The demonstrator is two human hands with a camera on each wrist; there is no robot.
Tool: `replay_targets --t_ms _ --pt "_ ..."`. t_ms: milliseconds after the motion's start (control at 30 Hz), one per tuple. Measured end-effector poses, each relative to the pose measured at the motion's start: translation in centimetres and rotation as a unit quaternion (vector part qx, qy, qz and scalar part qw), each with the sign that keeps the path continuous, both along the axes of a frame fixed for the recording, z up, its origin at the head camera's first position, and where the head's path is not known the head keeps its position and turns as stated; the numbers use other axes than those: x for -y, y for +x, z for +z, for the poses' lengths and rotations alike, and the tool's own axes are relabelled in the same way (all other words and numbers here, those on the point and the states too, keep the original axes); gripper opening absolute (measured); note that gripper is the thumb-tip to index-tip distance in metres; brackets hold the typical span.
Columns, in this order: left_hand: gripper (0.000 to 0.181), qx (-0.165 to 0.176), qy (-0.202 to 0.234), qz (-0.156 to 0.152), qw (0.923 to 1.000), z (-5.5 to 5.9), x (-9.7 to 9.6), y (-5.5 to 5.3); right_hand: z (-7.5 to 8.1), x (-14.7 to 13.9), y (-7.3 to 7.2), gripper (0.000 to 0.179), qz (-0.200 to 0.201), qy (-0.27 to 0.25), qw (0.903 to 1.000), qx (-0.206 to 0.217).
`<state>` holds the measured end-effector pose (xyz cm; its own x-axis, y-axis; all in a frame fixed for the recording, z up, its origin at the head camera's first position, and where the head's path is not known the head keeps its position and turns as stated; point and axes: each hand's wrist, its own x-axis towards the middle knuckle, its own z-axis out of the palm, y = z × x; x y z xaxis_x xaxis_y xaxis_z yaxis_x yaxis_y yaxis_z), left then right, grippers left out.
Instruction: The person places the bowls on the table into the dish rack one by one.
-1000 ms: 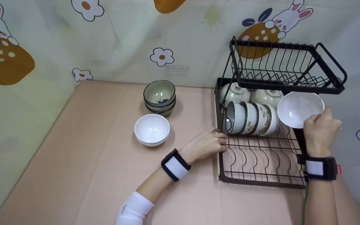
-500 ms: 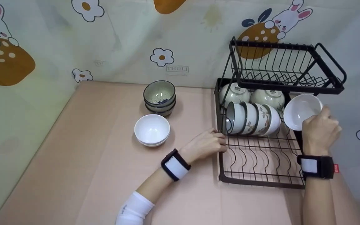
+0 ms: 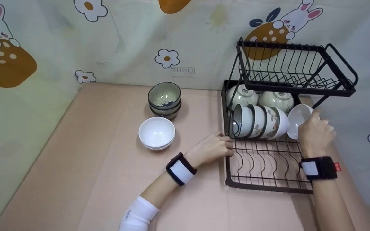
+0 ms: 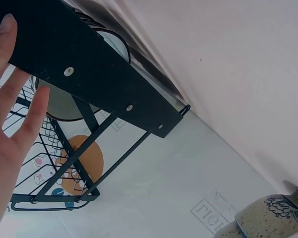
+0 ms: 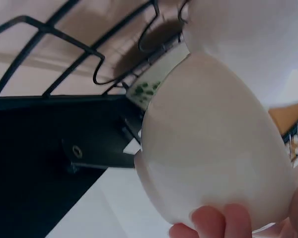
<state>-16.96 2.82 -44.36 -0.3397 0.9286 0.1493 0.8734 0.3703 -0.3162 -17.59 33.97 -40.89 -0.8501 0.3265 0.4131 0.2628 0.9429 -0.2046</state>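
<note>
My right hand [image 3: 316,133] pinches a white bowl [image 3: 298,119] by its rim and holds it tilted on its side at the right of the lower tier of the black dish rack [image 3: 270,189]. In the right wrist view the fingertips [image 5: 208,223] press on the white bowl [image 5: 213,139]. To its left, several bowls stand on edge in a row, among them a flowered bowl [image 3: 271,123]. My left hand [image 3: 209,149] holds the rack's left side; in the left wrist view its thumb lies against the dark side panel [image 4: 104,82].
Two upturned bowls [image 3: 242,98] sit at the back of the lower tier. The upper tier [image 3: 294,67] overhangs them. Left of the rack are a stack of white bowls [image 3: 156,133] and a stack of greenish bowls [image 3: 164,99]. A patterned cloth [image 3: 124,38] hangs behind.
My right hand has moved left and down with the white bowl, which has turned more onto its edge and come closer to the row of bowls. The left hand stays put.
</note>
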Motion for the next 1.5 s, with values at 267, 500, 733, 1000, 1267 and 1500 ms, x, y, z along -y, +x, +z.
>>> replay_targets --t_ms 267,500,733,1000,1267,1500 --pt "0.027 0.002 -0.005 0.004 1.0000 0.1 0.0 0.1 -0.6 1.2 -0.5 0.053 0.025 0.050 0.9956 0.075" --pt "0.024 -0.003 0.003 0.002 1.0000 0.0 0.0 0.1 -1.6 1.9 -0.7 0.053 0.064 0.072 0.9944 0.044" --pt "0.024 0.000 0.006 0.002 1.0000 0.1 0.1 0.1 -2.4 1.6 -1.0 0.047 0.085 0.036 0.9957 0.003" --pt "0.024 -0.002 -0.002 0.002 1.0000 -0.1 0.0 0.1 -2.3 0.3 -1.1 0.045 0.089 -0.042 0.9942 0.045" --pt "0.028 0.005 -0.005 0.009 0.9999 0.1 0.0 0.2 -1.1 -0.8 -0.8 0.054 0.058 -0.093 0.9937 0.022" --pt "0.037 -0.004 -0.001 0.030 0.9995 0.2 0.1 0.1 0.2 -1.9 -0.3 0.054 0.044 -0.146 0.9882 -0.018"
